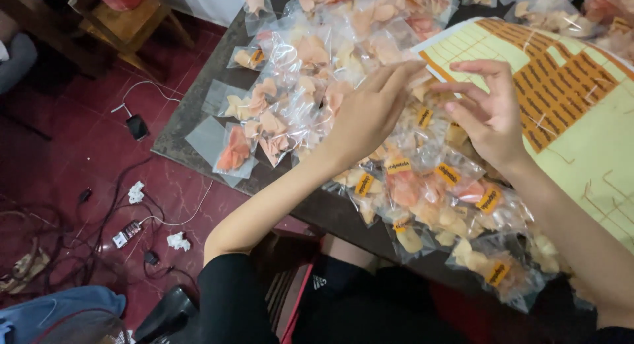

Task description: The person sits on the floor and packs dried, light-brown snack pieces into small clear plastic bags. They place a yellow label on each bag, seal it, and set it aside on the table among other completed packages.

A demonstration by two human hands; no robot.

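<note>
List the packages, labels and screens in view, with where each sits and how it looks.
Labelled bags: clear, pale and pink chips, orange stickers, table's near edge.
Unlabelled bags: clear, same chips, far left of table.
Sticker sheet: yellow backing, orange rectangular stickers, right side; both hands' fingers at its corner.
Phone: dark screen, red floor.
</note>
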